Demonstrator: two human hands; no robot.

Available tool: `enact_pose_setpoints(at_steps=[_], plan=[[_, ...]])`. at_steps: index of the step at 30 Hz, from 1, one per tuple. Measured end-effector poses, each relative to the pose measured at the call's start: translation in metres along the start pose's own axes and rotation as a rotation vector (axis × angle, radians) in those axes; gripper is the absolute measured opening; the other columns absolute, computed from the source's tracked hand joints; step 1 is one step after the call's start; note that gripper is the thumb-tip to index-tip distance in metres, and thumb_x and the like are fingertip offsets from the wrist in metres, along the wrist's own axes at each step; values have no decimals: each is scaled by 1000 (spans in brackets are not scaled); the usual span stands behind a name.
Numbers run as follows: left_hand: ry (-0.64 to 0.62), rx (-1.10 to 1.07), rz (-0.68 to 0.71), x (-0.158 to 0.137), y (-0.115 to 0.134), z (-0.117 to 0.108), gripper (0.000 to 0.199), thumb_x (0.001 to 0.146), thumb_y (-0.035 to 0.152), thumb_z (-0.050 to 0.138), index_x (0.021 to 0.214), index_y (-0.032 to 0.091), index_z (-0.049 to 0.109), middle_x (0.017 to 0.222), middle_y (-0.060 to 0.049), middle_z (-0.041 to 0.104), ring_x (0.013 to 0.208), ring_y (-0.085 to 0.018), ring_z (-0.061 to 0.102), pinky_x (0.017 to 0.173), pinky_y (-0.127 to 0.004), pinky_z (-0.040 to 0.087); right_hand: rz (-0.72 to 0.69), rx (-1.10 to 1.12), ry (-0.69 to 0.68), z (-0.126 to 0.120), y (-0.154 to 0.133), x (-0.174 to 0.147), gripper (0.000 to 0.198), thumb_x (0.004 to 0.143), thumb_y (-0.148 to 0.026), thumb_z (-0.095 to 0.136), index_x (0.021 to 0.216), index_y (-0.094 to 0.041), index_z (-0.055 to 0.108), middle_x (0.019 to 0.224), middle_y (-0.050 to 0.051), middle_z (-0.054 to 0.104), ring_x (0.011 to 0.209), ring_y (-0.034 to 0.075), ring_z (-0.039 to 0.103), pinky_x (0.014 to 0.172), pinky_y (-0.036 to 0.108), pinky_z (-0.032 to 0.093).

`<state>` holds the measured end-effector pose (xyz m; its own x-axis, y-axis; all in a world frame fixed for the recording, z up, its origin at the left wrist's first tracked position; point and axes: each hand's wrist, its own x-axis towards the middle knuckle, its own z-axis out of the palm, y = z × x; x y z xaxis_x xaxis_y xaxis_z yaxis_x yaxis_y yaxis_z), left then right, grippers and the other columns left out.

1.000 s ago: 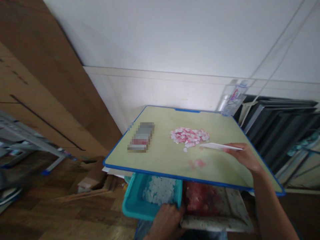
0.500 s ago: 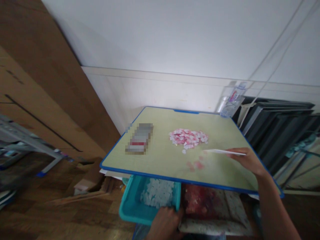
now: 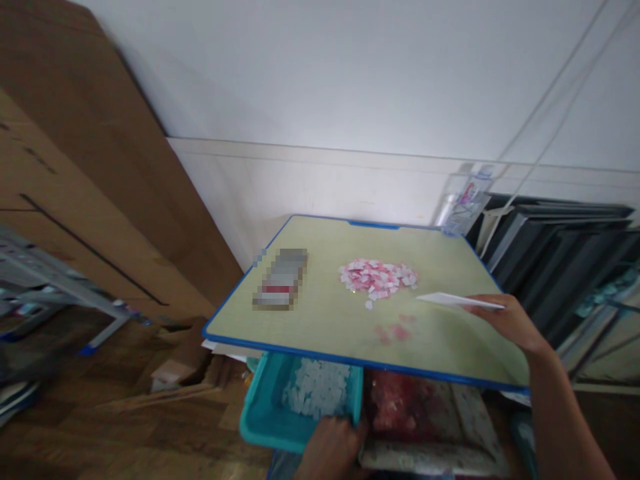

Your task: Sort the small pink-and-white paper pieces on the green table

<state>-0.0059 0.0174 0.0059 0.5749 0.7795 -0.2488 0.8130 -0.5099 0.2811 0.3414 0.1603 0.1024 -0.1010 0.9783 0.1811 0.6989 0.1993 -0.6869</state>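
Observation:
My right hand (image 3: 507,320) grips a thin, flat white card-like sheet (image 3: 450,300) just above the right part of the board (image 3: 320,323), which is pale yellow with a blue edge. Left of the sheet's tip lies a heap of small pink and white square pieces (image 3: 377,277), with one loose piece (image 3: 369,305) in front. Faint pink stains (image 3: 397,330) mark the board nearer to me. Below the front edge, my left hand (image 3: 335,437) is closed at the near right corner of a teal plastic basin (image 3: 265,437); its fingertips are hidden. White square pieces (image 3: 320,387) lie in the basin.
A blurred-out rectangular object (image 3: 281,279) lies on the board's left. Behind the right corner stands a clear bottle (image 3: 467,203). Dark panels (image 3: 560,267) lean at right. Beneath the board is a red-stained tray (image 3: 435,453). Cardboard (image 3: 125,167) and a metal frame (image 3: 107,330) are at left.
My right hand has drawn the white sheet slightly to the right, away from the heap, and tilted it so more of its face shows. My left hand stays at the basin's corner.

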Motion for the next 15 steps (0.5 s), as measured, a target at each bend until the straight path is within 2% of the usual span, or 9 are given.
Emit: enact_pose_setpoints(at_steps=[2, 4, 8, 12, 13, 15], plan=[[-6, 3, -3, 0, 0, -1, 46, 71, 38, 59, 112, 17, 49, 79, -11, 61, 70, -29, 57, 60, -37, 44, 16, -24, 137, 1, 5, 6, 35, 67, -43, 57, 81, -13, 69, 81, 9, 69, 72, 25, 63, 63, 32, 51], [-12, 6, -8, 1, 0, -1, 50, 71, 38, 59, 115, 17, 47, 79, -11, 61, 71, -29, 57, 61, -37, 44, 7, -35, 197, 4, 10, 12, 35, 68, -42, 56, 82, -13, 69, 83, 10, 69, 76, 27, 63, 67, 34, 51], [-32, -3, -14, 2, 0, -1, 49, 71, 37, 59, 114, 17, 47, 81, -12, 61, 73, -28, 57, 62, -36, 43, -34, -25, 118, 7, 8, 11, 32, 67, -41, 57, 82, -15, 70, 86, 8, 69, 81, 28, 62, 73, 37, 49], [-43, -2, -11, 1, 0, -2, 47, 72, 36, 58, 113, 17, 48, 81, -12, 61, 72, -29, 57, 61, -36, 44, -81, -16, -64, -3, -1, -1, 30, 69, -40, 58, 84, -17, 70, 86, 7, 69, 82, 27, 62, 77, 37, 48], [-47, -1, -11, 1, 0, -3, 47, 72, 36, 58, 114, 17, 48, 81, -12, 61, 72, -29, 57, 61, -36, 44, -77, -18, -82, -6, -2, -2, 31, 69, -40, 58, 84, -16, 70, 86, 7, 69, 81, 27, 62, 77, 37, 48], [-54, -3, -13, 0, 1, -4, 45, 72, 36, 58, 112, 17, 49, 82, -12, 61, 73, -29, 57, 62, -36, 43, -45, -22, -33, -9, -2, -1, 33, 69, -41, 57, 84, -14, 69, 86, 9, 69, 79, 27, 63, 75, 38, 49]])
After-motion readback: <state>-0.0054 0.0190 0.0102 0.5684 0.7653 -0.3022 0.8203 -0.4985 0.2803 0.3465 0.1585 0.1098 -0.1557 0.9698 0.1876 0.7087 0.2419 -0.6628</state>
